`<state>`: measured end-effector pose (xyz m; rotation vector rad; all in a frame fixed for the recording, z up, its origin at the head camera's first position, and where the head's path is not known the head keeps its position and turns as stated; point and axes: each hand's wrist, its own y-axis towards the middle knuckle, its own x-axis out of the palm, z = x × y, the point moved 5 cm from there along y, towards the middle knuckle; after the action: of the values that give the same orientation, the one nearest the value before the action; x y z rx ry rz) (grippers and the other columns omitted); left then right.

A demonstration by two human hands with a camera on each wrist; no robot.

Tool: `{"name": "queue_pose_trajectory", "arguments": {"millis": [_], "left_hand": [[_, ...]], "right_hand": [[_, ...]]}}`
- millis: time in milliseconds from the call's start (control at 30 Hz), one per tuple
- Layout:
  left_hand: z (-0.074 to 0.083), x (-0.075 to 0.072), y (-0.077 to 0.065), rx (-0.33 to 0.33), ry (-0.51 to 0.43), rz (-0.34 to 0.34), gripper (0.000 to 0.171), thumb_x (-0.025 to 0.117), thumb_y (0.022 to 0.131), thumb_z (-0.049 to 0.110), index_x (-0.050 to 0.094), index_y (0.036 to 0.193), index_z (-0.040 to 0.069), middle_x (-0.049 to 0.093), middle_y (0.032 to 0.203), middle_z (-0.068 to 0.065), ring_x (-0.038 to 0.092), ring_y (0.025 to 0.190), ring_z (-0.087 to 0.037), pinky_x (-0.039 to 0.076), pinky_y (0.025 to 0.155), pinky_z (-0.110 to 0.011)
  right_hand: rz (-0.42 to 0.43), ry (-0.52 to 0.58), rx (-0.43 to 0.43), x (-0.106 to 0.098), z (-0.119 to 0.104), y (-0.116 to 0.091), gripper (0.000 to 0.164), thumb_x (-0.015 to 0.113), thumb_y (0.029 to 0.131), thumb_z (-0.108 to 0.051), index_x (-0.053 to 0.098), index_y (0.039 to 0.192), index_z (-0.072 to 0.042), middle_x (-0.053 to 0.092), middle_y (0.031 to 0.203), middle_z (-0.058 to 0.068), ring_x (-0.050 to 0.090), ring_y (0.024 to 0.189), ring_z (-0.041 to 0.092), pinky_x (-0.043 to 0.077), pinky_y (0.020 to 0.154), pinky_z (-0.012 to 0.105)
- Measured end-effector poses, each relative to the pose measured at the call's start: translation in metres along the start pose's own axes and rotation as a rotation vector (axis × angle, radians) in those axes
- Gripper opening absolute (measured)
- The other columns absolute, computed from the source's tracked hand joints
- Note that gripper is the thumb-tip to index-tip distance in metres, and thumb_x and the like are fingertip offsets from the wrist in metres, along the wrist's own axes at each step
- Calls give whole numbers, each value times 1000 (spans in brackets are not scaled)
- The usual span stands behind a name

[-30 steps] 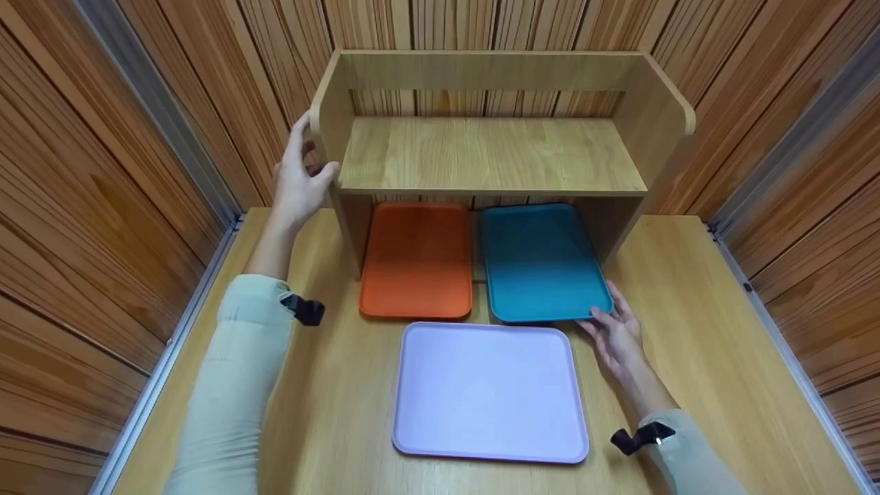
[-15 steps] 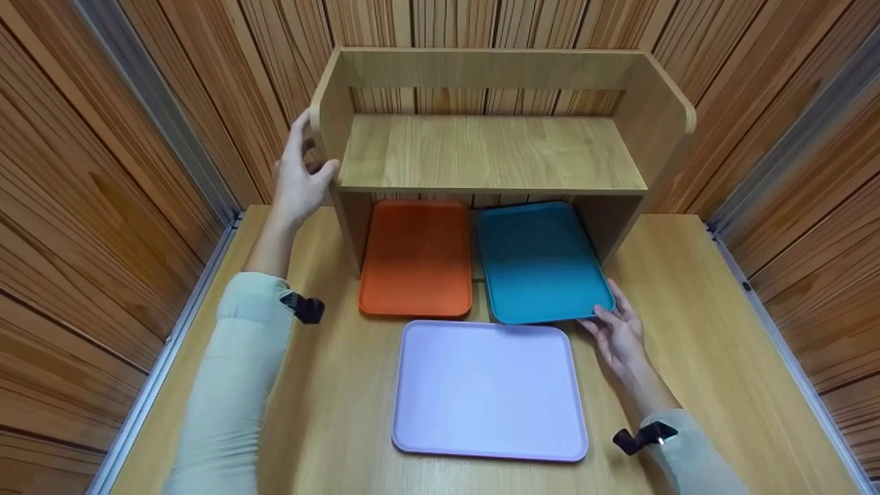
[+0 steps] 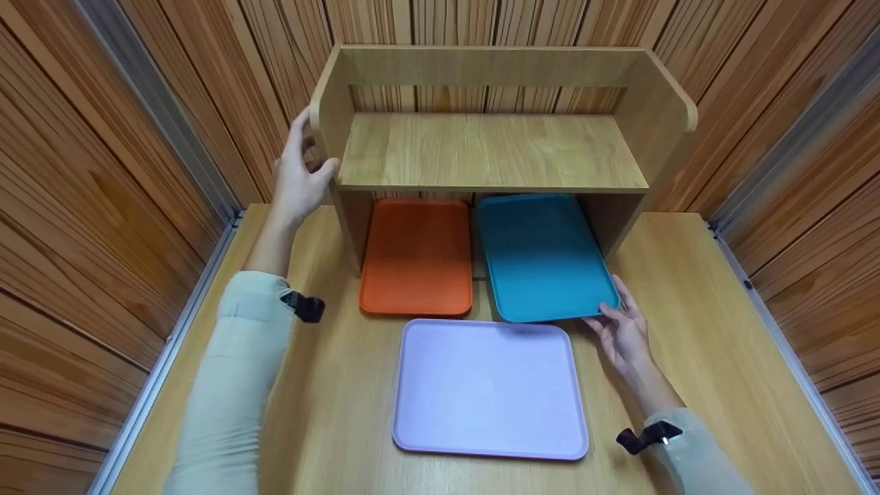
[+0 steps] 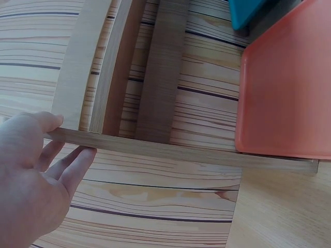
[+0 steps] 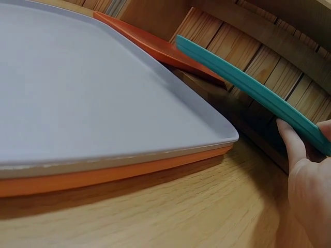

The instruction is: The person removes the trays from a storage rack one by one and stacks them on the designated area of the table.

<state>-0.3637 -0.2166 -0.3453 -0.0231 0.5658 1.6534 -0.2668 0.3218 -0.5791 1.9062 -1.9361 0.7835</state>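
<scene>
My left hand [image 3: 300, 180] grips the front edge of the left side panel of a wooden desk shelf [image 3: 491, 152]; in the left wrist view its thumb and fingers lie on opposite faces of that panel. By its near right corner, a teal tray [image 3: 546, 258] is pinched between the thumb and fingers of my right hand [image 3: 622, 333]. This tray is raised off the table, slightly turned, its far end under the shelf board. Left of it, an orange tray [image 3: 416, 258] lies partly inside the shelf's lower bay. A lavender tray [image 3: 489, 390] lies crosswise in front of both.
Below the lavender tray, the right wrist view shows an orange edge [image 5: 119, 173], so something lies stacked beneath it. The wooden table [image 3: 337, 412] runs between metal rails [image 3: 161, 357] at the sides. Slatted wooden walls [image 3: 82, 206] enclose it.
The teal tray has shifted slightly to the right at its near end and turned a little, and its far end looks higher. My right hand moved with it. The left hand keeps its grip.
</scene>
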Motion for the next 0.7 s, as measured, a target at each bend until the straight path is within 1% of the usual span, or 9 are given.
{"name": "queue_pose_trajectory", "arguments": {"millis": [100, 233, 333, 433, 500, 533, 600, 700], "left_hand": [[0, 0, 0, -7, 6, 0, 82, 58, 111, 2, 23, 181, 25, 38, 181, -17, 47, 165, -40, 51, 129, -63], [0, 1, 0, -18, 13, -4, 82, 59, 111, 3, 22, 181, 26, 39, 181, -18, 49, 164, -41, 51, 129, -63], [1, 1, 1, -12, 1, -3, 82, 59, 110, 1, 24, 181, 25, 39, 181, -16, 47, 166, -38, 51, 130, -61], [1, 1, 1, -4, -3, 2, 81, 59, 110, -1, 25, 180, 23, 38, 181, -15, 45, 167, -35, 51, 131, -58], [1, 1, 1, -6, -2, 2, 82, 59, 110, -1, 25, 180, 23, 37, 181, -15, 45, 168, -35, 50, 132, -58], [1, 0, 1, -8, 0, 2, 82, 59, 110, -1, 24, 180, 23, 37, 182, -14, 45, 168, -35, 50, 132, -58], [0, 0, 1, -14, 2, 3, 82, 59, 110, 0, 24, 180, 23, 37, 182, -14, 45, 167, -36, 50, 131, -59], [0, 0, 0, -19, -1, 3, 83, 60, 111, 1, 23, 181, 25, 36, 183, -15, 46, 167, -38, 50, 130, -61]], "right_hand": [[3, 12, -8, -2, 0, 0, 72, 42, 119, -2, 20, 180, -32, 0, 192, 8, 78, 126, 10, 69, 102, 29], [-5, 16, -21, -3, 1, -2, 68, 44, 119, -1, 24, 177, -30, 5, 190, 8, 78, 126, 10, 69, 101, 29], [-15, 35, -34, -4, 2, -2, 64, 45, 118, 0, 30, 173, -28, 19, 183, 8, 78, 126, 11, 70, 100, 30], [-30, 60, -43, -4, 2, -3, 55, 45, 118, 1, 43, 164, -29, 34, 171, 4, 79, 126, 13, 70, 100, 32], [-37, 74, -44, -4, 1, -3, 50, 46, 118, 0, 50, 158, -30, 39, 163, 1, 79, 126, 14, 70, 100, 33], [-41, 77, -42, -4, 0, -3, 49, 46, 118, 0, 51, 157, -30, 40, 162, 1, 79, 126, 15, 70, 100, 34], [-41, 80, -34, -3, -1, -3, 52, 47, 118, -1, 48, 163, -27, 41, 161, 1, 80, 125, 16, 71, 100, 34], [-34, 63, -18, -3, -2, -3, 62, 46, 119, -3, 32, 176, -22, 43, 160, 1, 80, 125, 16, 70, 100, 34]]}}
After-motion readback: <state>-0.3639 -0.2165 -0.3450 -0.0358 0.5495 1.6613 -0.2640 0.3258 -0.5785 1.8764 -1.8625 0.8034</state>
